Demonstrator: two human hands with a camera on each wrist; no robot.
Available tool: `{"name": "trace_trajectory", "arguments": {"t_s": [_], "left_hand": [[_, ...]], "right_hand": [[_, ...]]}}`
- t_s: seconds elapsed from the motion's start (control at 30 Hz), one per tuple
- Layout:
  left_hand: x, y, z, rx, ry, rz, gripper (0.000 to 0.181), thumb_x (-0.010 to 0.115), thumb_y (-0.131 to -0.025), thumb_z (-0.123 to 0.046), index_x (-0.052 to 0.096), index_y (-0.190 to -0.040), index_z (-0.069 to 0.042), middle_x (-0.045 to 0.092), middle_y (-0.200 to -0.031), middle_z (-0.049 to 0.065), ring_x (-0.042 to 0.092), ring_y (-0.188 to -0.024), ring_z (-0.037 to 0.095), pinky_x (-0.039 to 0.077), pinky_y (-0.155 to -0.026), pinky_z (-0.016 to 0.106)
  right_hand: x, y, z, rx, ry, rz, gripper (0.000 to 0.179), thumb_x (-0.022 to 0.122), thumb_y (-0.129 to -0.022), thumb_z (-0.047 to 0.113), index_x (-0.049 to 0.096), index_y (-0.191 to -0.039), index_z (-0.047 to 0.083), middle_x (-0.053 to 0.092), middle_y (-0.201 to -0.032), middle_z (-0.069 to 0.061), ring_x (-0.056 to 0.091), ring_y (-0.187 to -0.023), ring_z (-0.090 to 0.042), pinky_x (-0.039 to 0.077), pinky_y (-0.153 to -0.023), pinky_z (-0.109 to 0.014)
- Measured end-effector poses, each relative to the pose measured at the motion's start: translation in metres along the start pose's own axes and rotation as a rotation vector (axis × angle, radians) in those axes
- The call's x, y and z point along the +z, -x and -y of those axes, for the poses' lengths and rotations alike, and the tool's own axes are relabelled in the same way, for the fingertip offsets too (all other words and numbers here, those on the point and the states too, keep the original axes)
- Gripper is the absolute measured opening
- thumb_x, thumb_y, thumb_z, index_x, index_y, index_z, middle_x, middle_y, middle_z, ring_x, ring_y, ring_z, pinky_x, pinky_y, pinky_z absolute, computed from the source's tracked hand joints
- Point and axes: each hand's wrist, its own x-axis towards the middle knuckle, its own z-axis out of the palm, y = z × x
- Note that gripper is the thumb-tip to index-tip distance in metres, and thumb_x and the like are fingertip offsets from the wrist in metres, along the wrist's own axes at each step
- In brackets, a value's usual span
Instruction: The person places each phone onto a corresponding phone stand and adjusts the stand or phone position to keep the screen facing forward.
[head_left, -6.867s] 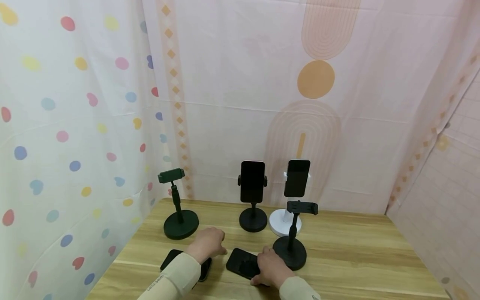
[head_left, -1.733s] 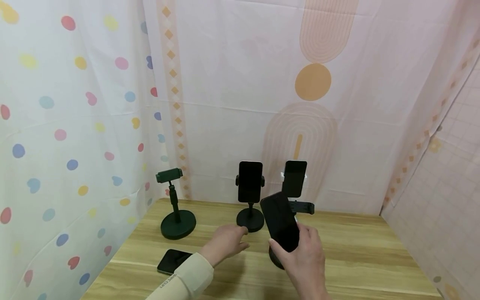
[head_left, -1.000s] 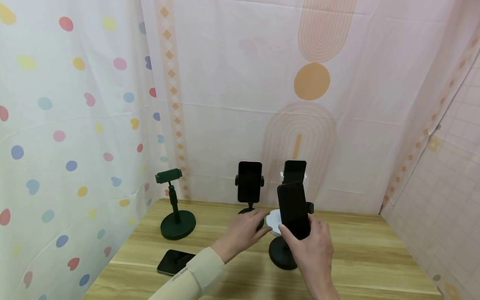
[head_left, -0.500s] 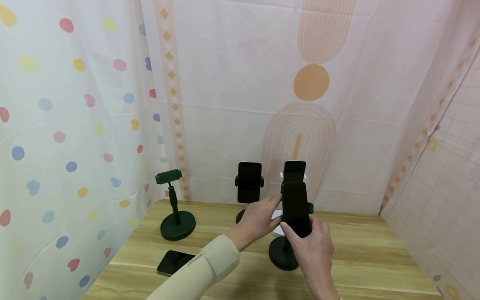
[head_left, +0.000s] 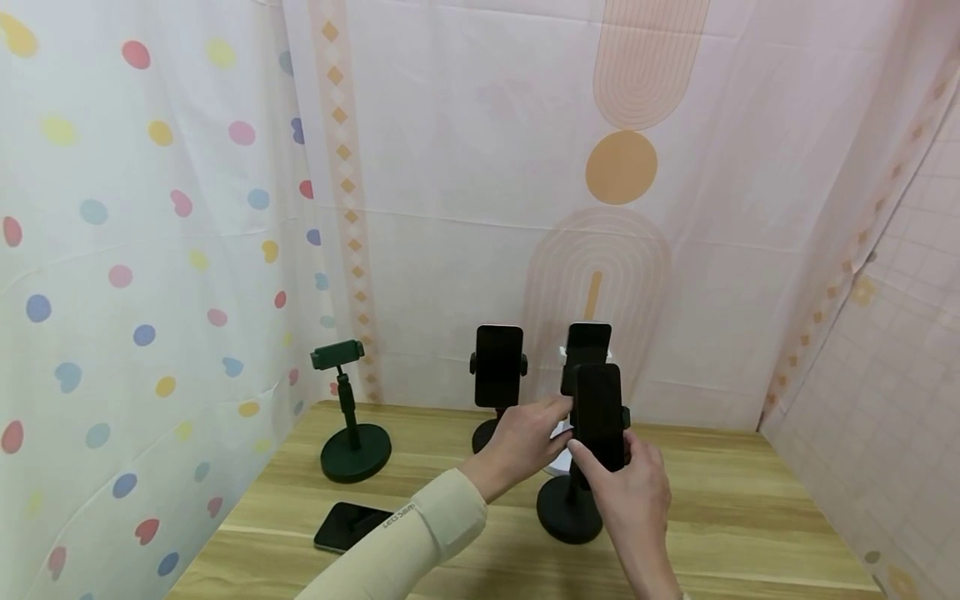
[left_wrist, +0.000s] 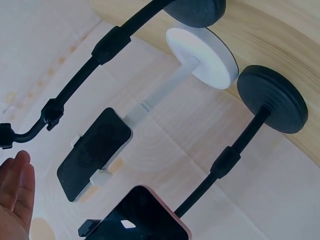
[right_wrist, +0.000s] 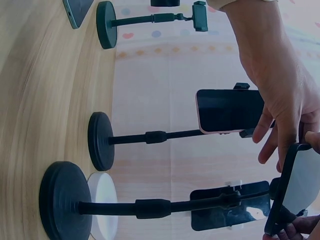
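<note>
My right hand (head_left: 633,492) grips the lower part of a black phone (head_left: 600,412), its thumb on the near edge. The phone stands upright in front of the clamp of the front black phone stand (head_left: 568,507). My left hand (head_left: 521,437) holds the left end of that clamp between fingertips and thumb. The phone hides most of the clamp in the head view, and the fingertip contact is partly covered. In the right wrist view, the phone (right_wrist: 295,187) is tilted beside the clamp, with the left hand (right_wrist: 282,85) above it.
Behind stand a black stand (head_left: 487,435) and a white stand (head_left: 557,463), each bearing a phone. A green stand (head_left: 356,452) with a bare clamp is at the left. Another phone (head_left: 351,525) lies on the wooden table (head_left: 727,500), partly beneath the left sleeve.
The right hand has lifted the phone off the table, raised it upright and carried it to the front stand's clamp. The left hand has come rightward to the same clamp.
</note>
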Motion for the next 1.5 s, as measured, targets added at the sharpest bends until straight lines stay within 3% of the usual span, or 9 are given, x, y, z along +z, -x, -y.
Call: {"name": "trace_trajectory", "arguments": {"t_s": [0.5,0.7,1.03,1.3,1.5], "left_hand": [[0.007,0.0,-0.003,0.013,0.05,-0.087,0.036,0.079,-0.087,-0.015,0.067,-0.121,-0.013,0.07,-0.119,0.0,0.069,-0.098,0.01,0.054,-0.076,0.02],[0.01,0.0,-0.001,0.039,0.055,-0.113,0.034,0.079,-0.086,-0.012,0.068,-0.118,-0.012,0.071,-0.116,0.001,0.07,-0.096,0.011,0.054,-0.077,0.02],[0.01,0.004,0.001,0.083,0.029,-0.159,0.03,0.079,-0.085,-0.01,0.069,-0.114,-0.007,0.072,-0.111,0.005,0.07,-0.099,0.013,0.054,-0.081,0.022],[0.009,0.009,0.005,0.105,0.019,-0.148,0.032,0.078,-0.087,-0.01,0.067,-0.116,-0.003,0.071,-0.114,0.008,0.069,-0.101,0.016,0.053,-0.085,0.023],[0.009,0.011,0.01,0.166,-0.041,-0.165,0.036,0.08,-0.085,-0.011,0.066,-0.117,-0.002,0.071,-0.113,0.009,0.07,-0.098,0.016,0.052,-0.086,0.022]], "right_hand": [[-0.002,-0.004,-0.003,0.002,-0.003,-0.014,0.086,0.073,-0.075,0.069,0.062,-0.121,-0.003,0.056,-0.104,-0.018,0.054,-0.094,-0.033,0.041,-0.074,-0.046],[0.0,-0.005,-0.005,-0.018,0.005,-0.03,0.083,0.076,-0.077,0.064,0.062,-0.122,-0.004,0.057,-0.106,-0.019,0.056,-0.095,-0.034,0.043,-0.076,-0.047],[0.004,-0.006,-0.008,-0.042,0.029,-0.063,0.082,0.077,-0.076,0.063,0.062,-0.119,-0.005,0.058,-0.107,-0.02,0.058,-0.093,-0.036,0.045,-0.074,-0.05],[0.009,-0.007,-0.008,-0.056,0.041,-0.089,0.083,0.078,-0.077,0.059,0.058,-0.12,-0.009,0.056,-0.105,-0.021,0.058,-0.088,-0.036,0.046,-0.072,-0.05],[0.011,-0.006,-0.009,-0.086,0.043,-0.113,0.081,0.079,-0.078,0.055,0.058,-0.119,-0.011,0.056,-0.103,-0.022,0.057,-0.086,-0.035,0.046,-0.07,-0.051]]}}
